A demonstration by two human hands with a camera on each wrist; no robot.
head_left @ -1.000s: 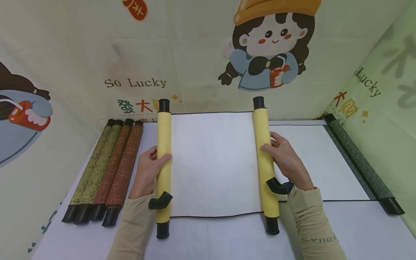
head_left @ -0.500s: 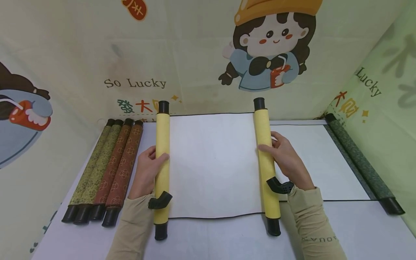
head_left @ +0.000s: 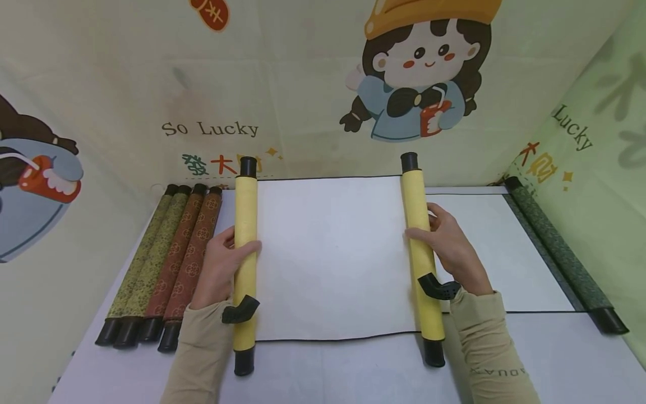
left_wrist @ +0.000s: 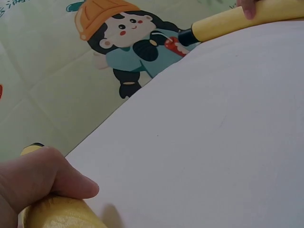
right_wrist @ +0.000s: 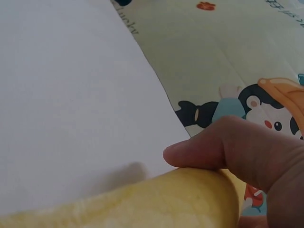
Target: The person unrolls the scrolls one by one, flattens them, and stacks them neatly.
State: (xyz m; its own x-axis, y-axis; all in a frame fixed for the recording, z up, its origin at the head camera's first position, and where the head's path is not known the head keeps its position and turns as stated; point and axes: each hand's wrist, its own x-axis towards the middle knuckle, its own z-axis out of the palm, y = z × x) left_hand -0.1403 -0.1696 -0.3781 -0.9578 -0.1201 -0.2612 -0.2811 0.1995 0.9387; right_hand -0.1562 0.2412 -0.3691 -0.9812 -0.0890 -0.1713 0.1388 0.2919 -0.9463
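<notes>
Between side edges of the bench (head_left: 333, 373), yellow rolls (head_left: 245, 213) are gripped by left hand (head_left: 219, 266) and right hand (head_left: 456, 249), best held parallel.

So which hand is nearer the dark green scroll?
Right. The right hand, gripping the right yellow roller, is left of that scroll; the left hand, gripping the left yellow roller, is farther left.

Head view: left hand (head_left: 218, 272) — finger ends hidden behind yellow roller (head_left: 245, 210) at 8 o'clock. Frame cuts off left sleeve (head_left: 198, 359) at 7, cartoon print (head_left: 40, 179) at 9 — hat (head_left: 434, 14) at 1.
</notes>
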